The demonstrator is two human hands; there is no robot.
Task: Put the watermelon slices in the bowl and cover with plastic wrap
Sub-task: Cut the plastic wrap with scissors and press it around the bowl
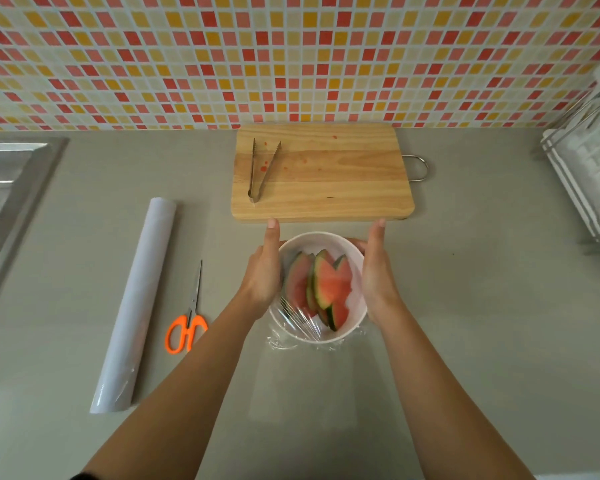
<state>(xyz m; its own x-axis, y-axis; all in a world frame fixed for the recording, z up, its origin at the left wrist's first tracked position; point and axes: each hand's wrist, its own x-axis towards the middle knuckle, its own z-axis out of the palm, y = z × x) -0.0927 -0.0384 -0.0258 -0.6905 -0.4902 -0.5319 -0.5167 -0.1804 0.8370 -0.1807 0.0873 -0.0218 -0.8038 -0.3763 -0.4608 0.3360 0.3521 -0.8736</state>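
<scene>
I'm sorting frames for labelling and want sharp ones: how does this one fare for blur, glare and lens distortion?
Head view: light is even, shadows faint; the tile wall bows from the wide-angle lens; the left hand, right hand and watermelon slices in the bowl are slightly motion-blurred; the plastic wrap throws streaky glare at the bowl's near-left rim; the cutting board and tongs are sharp.

At the centre of the frame, a white bowl (321, 239) holds watermelon slices (329, 285) under clear plastic wrap (293, 315), which is wrinkled at the bowl's near edge. The left hand (264, 271) and right hand (378, 271) press flat against its sides, fingers straight. Above lies a wooden cutting board (326, 174) carrying metal tongs (262, 171). To the left, a wrap roll (139, 299) and orange-handled scissors (187, 323) lie on the grey surface (465, 306).
</scene>
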